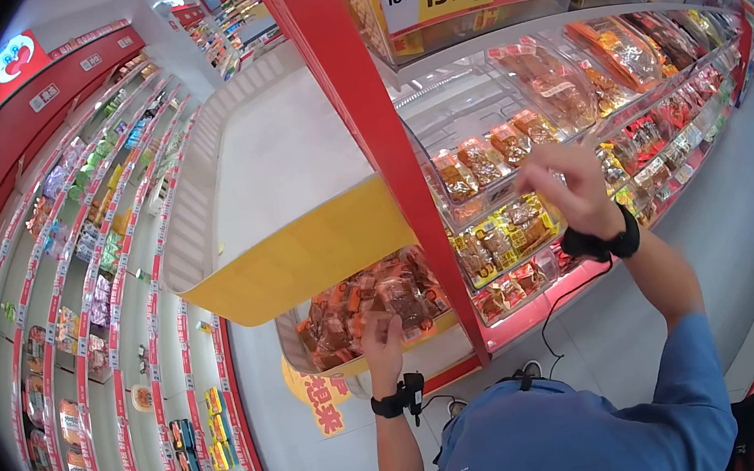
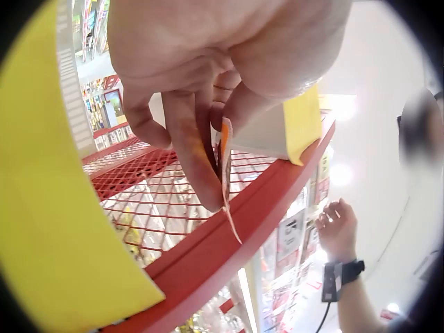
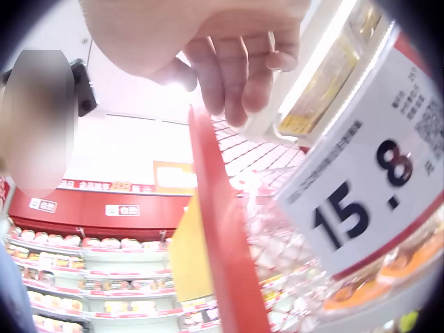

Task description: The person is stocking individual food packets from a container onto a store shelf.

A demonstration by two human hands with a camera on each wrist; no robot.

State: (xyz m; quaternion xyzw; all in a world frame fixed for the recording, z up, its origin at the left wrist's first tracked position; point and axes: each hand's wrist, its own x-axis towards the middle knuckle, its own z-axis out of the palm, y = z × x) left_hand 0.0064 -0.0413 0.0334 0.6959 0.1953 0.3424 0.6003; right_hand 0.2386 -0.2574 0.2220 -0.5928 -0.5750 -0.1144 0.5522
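In the head view my left hand (image 1: 383, 343) is over a bin of red-brown snack packets (image 1: 340, 320), low beside a red post. The left wrist view shows that left hand (image 2: 229, 55) pinching the edge of a thin orange and white packet (image 2: 225, 149) between thumb and finger. My right hand (image 1: 571, 193) hovers before the shelf's clear trays of small packets (image 1: 481, 161), its fingers loosely bent. Seen from the right wrist, the right hand (image 3: 201, 35) holds nothing; a 15.8 price card (image 3: 361, 208) is to its lower right.
A yellow-fronted white bin (image 1: 304, 254) stands above the packet bin. The red post (image 1: 361, 106) rises between bins and shelf. Stocked shelves (image 1: 116, 333) line the left side. A black cable (image 1: 546, 328) runs from the right wrist across the floor area.
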